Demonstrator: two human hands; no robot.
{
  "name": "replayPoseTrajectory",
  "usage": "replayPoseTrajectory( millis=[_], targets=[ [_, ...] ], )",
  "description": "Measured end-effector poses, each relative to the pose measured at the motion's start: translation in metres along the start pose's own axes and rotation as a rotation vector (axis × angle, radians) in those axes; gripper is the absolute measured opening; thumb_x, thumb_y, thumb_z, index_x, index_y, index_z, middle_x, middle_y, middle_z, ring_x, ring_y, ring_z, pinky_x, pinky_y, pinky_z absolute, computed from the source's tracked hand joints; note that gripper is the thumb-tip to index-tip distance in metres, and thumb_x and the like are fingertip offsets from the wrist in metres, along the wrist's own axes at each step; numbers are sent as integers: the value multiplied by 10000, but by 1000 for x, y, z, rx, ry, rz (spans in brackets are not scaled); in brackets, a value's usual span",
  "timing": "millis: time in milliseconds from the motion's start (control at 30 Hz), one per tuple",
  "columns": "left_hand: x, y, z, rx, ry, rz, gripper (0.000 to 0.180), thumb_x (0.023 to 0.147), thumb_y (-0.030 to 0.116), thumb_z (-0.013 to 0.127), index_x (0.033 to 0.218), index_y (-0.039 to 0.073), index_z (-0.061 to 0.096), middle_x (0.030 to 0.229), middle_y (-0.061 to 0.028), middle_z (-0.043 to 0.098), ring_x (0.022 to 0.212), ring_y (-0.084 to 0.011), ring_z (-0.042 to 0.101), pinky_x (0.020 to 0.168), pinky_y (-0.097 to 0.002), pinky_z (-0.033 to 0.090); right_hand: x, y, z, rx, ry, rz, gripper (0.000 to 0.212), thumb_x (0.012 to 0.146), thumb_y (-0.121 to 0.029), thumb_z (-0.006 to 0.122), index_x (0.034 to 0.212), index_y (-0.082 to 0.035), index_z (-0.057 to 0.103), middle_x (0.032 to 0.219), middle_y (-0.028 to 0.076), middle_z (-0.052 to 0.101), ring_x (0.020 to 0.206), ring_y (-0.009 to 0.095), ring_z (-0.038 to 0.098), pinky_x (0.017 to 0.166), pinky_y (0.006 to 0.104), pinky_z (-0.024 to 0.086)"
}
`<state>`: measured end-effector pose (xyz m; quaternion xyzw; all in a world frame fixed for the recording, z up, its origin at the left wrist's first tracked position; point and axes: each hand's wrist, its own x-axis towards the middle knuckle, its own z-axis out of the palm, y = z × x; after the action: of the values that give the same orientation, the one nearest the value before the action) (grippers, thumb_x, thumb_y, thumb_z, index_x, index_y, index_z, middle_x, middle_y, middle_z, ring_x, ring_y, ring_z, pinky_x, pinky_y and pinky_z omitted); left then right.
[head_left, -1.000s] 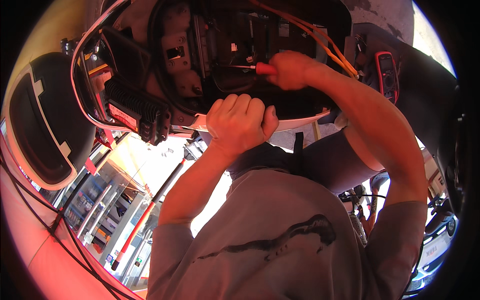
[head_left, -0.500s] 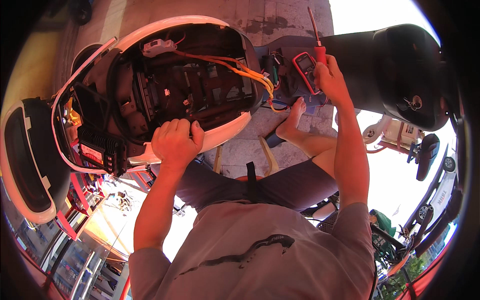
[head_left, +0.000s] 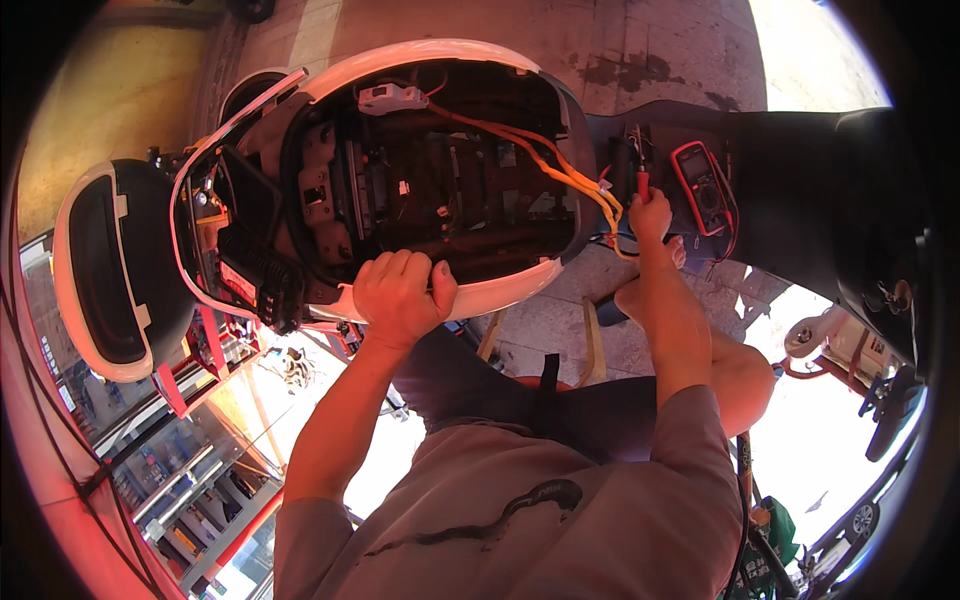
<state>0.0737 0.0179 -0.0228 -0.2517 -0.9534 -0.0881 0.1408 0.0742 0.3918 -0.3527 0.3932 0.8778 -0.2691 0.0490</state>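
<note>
My right hand (head_left: 651, 216) is closed around the red handle of a screwdriver (head_left: 643, 184). Its shaft points away from me over the dark footboard, among small items there; what the tip touches is too small to tell. Close by on the right lies a red-framed multimeter (head_left: 703, 190). On the near pale rim of the open scooter body (head_left: 510, 291), my left hand (head_left: 404, 296) rests with fingers curled over the edge and thumb apart. Orange cables (head_left: 556, 168) run out of the cavity toward my right hand from a white circuit breaker (head_left: 392, 98).
A black finned box (head_left: 255, 278) sits at the body's near left, and a detached-looking dark panel with a pale border (head_left: 103, 268) stands farther left. The scooter's long dark part (head_left: 790, 160) extends right. My bent leg (head_left: 742, 385) and bare foot are below it.
My right hand has brought the screwdriver left and down, from over the multimeter to beside the orange cables. My left hand stays on the rim. The whole view has shifted.
</note>
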Motion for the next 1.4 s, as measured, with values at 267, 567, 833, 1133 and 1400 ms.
replayPoseTrajectory(
  millis=[267,567,833,1133,1400],
  targets=[
    [2,-3,-2,0,-61,18,245,734,199,678,617,116,480,589,-38,453,526,-226,444,507,-359,300,-5,11,29,204,272,-119,423,817,-289,807,1141,-57,665,1092,190,703,1043,407,655,907,496,513],
    [5,-4,-3,-29,-94,15,238,719,181,672,608,114,473,575,-34,422,508,-221,416,497,-353,276,-6,11,11,210,412,-141,439,816,-324,812,1139,-50,693,1051,185,700,1016,380,657,899,482,522],
    [-1,-4,2,16,-2,32,227,737,198,685,616,121,509,588,-32,468,533,-224,472,506,-360,317,-43,-84,-115,884,631,-27,292,972,-194,688,1170,18,659,1076,107,708,946,190,678,840,294,538],
    [-7,-5,14,53,144,11,264,800,268,685,602,128,581,593,-39,592,571,-252,603,536,-386,446,-194,-105,-271,1135,613,-183,177,1042,-152,579,1118,-3,640,1076,96,710,923,150,663,790,251,538],
    [-7,-5,15,-19,123,-63,309,849,317,639,620,109,633,640,-62,669,629,-271,655,598,-422,505,-258,-58,-331,1178,745,-351,165,1042,-139,559,1086,2,633,1040,116,696,849,180,631,758,285,535]
  ],
)
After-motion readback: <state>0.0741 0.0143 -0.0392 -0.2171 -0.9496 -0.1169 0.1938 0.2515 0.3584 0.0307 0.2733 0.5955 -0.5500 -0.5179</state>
